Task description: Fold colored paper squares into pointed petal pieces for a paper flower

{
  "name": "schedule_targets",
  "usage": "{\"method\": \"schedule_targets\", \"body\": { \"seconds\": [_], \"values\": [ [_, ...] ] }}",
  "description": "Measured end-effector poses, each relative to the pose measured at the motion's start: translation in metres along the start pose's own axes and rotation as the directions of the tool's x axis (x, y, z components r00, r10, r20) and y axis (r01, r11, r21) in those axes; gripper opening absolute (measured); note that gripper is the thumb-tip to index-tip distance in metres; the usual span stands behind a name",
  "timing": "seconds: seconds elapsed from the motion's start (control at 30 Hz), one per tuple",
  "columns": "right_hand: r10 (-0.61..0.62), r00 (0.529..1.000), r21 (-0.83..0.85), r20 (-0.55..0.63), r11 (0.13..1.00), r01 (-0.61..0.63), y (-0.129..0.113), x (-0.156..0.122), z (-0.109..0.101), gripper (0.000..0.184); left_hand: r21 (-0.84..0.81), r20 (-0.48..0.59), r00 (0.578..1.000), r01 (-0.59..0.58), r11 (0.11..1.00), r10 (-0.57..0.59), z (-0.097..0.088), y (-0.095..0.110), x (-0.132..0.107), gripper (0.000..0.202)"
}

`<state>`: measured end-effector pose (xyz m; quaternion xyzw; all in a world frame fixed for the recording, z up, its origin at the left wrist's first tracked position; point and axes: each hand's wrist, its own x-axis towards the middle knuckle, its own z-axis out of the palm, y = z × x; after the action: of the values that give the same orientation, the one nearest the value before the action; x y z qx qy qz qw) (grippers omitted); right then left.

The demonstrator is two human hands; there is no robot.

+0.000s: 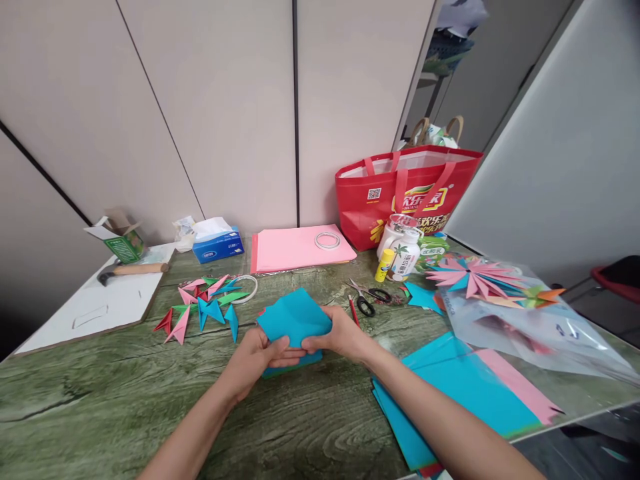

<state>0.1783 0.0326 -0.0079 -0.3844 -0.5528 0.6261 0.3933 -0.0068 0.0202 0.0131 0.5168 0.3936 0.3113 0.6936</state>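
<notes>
Both hands hold a blue sheet of paper (295,317) just above the table, in the middle of the head view. My left hand (257,353) is closed on its lower left edge, with the thumb on top and the fingers beneath. My right hand (340,333) pinches the right side, its thumb close to the left thumb. More blue paper shows under the hands. To the left lie several folded paper pieces (210,310) in pink, red, green and blue. Scissors (367,301) and a red pencil (353,311) lie right of the hands.
A stack of blue paper sheets (465,380) lies under my right forearm. Behind stand a glue stick (385,265), a white jar (405,257) and a red bag (360,207). Pink paper (295,247), a tissue box (219,247) and a hammer (135,269) lie toward the wall.
</notes>
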Motion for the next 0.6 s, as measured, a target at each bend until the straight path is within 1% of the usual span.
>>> {"method": "schedule_targets", "body": {
  "seconds": [0.07, 0.13, 0.2, 0.27, 0.33, 0.4, 0.43, 0.47, 0.5, 0.6],
  "values": [
    [-0.023, 1.0, -0.028, -0.006, 0.999, 0.023, 0.003, 0.002, -0.001, 0.035, 0.118, -0.073, 0.997, 0.006, 0.993, 0.002, -0.001, 0.002, 0.001, 0.031],
    [-0.058, 0.998, -0.063, -0.034, 0.996, 0.055, 0.006, 0.005, -0.002, 0.033, 0.202, -0.159, 0.987, 0.032, 0.979, 0.0, -0.003, 0.003, 0.002, 0.03],
    [-0.081, 0.993, -0.053, -0.086, 0.996, 0.076, 0.009, 0.008, -0.002, 0.033, 0.228, -0.226, 0.974, 0.032, 0.973, 0.02, -0.005, 0.004, 0.003, 0.029],
    [-0.076, 0.985, -0.002, -0.156, 0.997, 0.077, 0.012, 0.01, -0.001, 0.036, 0.21, -0.281, 0.955, -0.035, 0.977, 0.095, -0.005, 0.002, 0.005, 0.033],
    [-0.07, 0.968, 0.038, -0.243, 0.996, 0.081, 0.014, 0.011, 0.002, 0.04, 0.203, -0.35, 0.911, -0.154, 0.967, 0.219, -0.004, -0.001, 0.005, 0.046],
    [-0.087, 0.946, 0.035, -0.312, 0.994, 0.103, 0.015, 0.011, 0.007, 0.044, 0.253, -0.406, 0.851, -0.246, 0.936, 0.333, -0.001, -0.005, 0.004, 0.062],
    [-0.104, 0.937, 0.023, -0.332, 0.993, 0.118, 0.015, 0.01, 0.009, 0.046, 0.303, -0.42, 0.826, -0.264, 0.916, 0.377, 0.002, -0.007, 0.003, 0.066],
    [-0.122, 0.933, 0.008, -0.338, 0.991, 0.132, 0.014, 0.01, 0.011, 0.047, 0.345, -0.413, 0.819, -0.265, 0.9, 0.399, 0.004, -0.009, 0.002, 0.067],
    [-0.141, 0.933, -0.009, -0.331, 0.989, 0.146, 0.014, 0.009, 0.013, 0.046, 0.385, -0.386, 0.828, -0.256, 0.887, 0.407, 0.006, -0.011, 0.002, 0.063],
    [-0.195, 0.939, -0.087, -0.283, 0.98, 0.177, 0.013, 0.006, 0.017, 0.037, 0.46, -0.286, 0.88, -0.22, 0.86, 0.378, 0.009, -0.014, 0.001, 0.044]
  ]
}}
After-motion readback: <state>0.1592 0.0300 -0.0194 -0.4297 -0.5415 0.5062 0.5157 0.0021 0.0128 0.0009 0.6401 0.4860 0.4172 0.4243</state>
